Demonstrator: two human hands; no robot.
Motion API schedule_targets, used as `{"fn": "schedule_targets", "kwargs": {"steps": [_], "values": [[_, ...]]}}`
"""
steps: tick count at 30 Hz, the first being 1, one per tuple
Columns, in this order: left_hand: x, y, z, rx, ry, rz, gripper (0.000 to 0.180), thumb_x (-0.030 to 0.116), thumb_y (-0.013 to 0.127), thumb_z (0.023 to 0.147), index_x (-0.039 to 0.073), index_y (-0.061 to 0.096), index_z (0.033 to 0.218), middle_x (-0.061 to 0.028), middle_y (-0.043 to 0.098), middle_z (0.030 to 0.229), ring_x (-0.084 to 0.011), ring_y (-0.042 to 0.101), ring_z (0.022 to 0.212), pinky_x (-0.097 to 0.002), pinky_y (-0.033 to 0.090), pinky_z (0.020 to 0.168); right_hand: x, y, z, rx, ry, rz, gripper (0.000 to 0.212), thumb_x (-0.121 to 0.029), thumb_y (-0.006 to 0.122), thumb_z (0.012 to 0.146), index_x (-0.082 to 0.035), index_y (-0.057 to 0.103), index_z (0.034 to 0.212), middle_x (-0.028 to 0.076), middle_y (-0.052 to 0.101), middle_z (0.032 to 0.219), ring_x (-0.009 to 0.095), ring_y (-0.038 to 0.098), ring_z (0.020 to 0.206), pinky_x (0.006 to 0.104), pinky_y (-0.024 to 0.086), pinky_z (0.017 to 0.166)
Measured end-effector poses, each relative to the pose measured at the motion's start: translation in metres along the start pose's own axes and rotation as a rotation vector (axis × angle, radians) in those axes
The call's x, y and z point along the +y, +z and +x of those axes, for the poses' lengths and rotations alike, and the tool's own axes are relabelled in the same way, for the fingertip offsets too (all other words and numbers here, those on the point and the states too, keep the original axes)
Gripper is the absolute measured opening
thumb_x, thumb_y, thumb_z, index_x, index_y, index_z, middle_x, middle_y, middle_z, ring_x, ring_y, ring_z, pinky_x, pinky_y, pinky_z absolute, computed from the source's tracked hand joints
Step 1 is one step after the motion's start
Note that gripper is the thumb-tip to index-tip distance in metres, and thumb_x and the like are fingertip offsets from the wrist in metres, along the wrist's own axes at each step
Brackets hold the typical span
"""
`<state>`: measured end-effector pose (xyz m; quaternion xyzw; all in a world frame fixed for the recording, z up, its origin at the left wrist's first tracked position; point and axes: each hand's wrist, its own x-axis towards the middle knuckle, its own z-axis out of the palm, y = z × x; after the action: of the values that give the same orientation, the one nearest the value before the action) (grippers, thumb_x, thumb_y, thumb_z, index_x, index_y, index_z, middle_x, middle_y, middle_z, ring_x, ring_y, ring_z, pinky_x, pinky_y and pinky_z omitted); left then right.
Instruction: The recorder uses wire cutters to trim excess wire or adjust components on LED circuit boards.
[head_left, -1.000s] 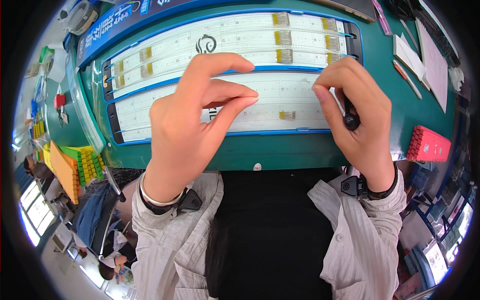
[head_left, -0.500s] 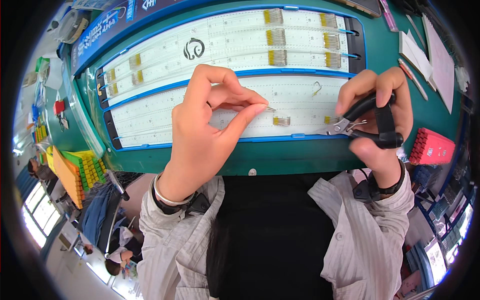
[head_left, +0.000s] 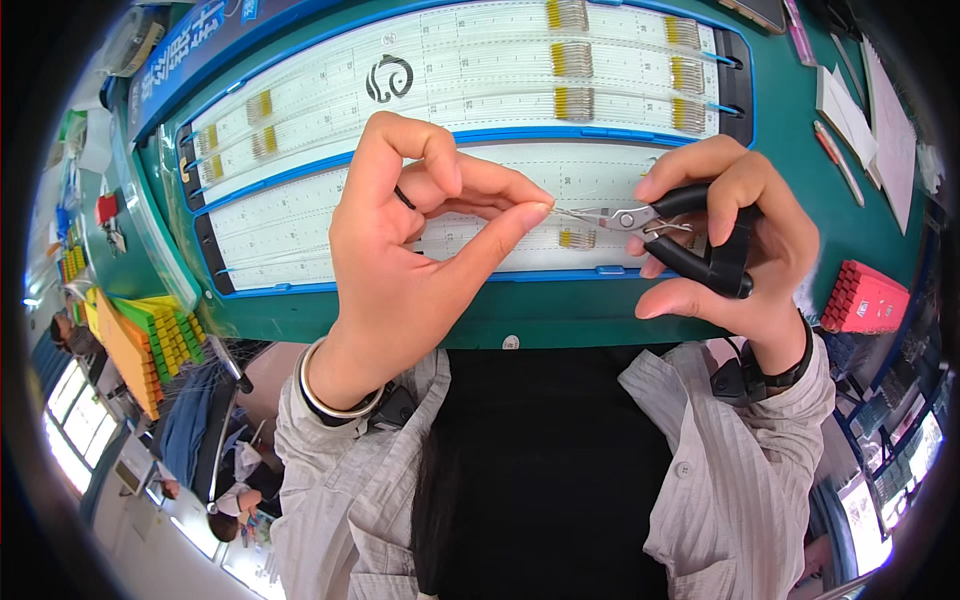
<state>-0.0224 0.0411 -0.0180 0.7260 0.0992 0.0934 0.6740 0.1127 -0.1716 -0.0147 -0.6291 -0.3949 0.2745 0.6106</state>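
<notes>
My left hand is closed in a pinch, thumb against forefinger, on what looks like a small fishing hook, mostly hidden by the fingertips. My right hand grips small pliers with black handles and narrow metal jaws. The jaw tips meet the pinched fingertips of the left hand. Both hands are above the lower half of an open blue-edged rig case, whose white bed carries ruled marks. A short row of hooks with yellow bindings lies below the pliers.
The upper half of the case holds several bundles of yellow-bound hooks. Right of it on the green table are a pen, white papers and a red stack. Yellow, green and orange foam pieces stand at the left.
My right hand has brought the pliers left, so their jaws now reach the left fingertips. The left pinch is held. The view has shifted slightly over the case.
</notes>
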Motion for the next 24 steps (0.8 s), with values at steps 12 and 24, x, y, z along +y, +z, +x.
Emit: {"fn": "schedule_targets", "kwargs": {"steps": [12, 24], "values": [[0.011, -0.023, -0.008, -0.276, 0.495, 0.851, 0.042, 0.022, 0.084, 0.074, 0.016, 0.068, 0.112, -0.0142, 0.051, 0.142, -0.0358, 0.044, 0.133, -0.0489, 0.041, 0.107, -0.003, -0.007, -0.002, -0.009, -0.098, -0.199, 0.033, -0.004, 0.078, 0.078, -0.006, 0.045, 0.079, 0.027, 0.069, 0.1, 0.021, 0.067, 0.086, 0.0289, 0.056, 0.071], [-0.004, -0.019, -0.028, -0.284, 0.463, 1.223, 0.054, 0.039, 0.078, 0.064, 0.037, 0.072, 0.118, -0.0009, 0.053, 0.145, -0.034, 0.031, 0.141, -0.0518, 0.03, 0.115, -0.008, -0.01, -0.002, -0.075, -0.111, -0.357, 0.023, 0.01, 0.059, 0.076, -0.007, 0.043, 0.077, 0.025, 0.071, 0.094, 0.019, 0.065, 0.077, 0.0276, 0.051, 0.069]]}}
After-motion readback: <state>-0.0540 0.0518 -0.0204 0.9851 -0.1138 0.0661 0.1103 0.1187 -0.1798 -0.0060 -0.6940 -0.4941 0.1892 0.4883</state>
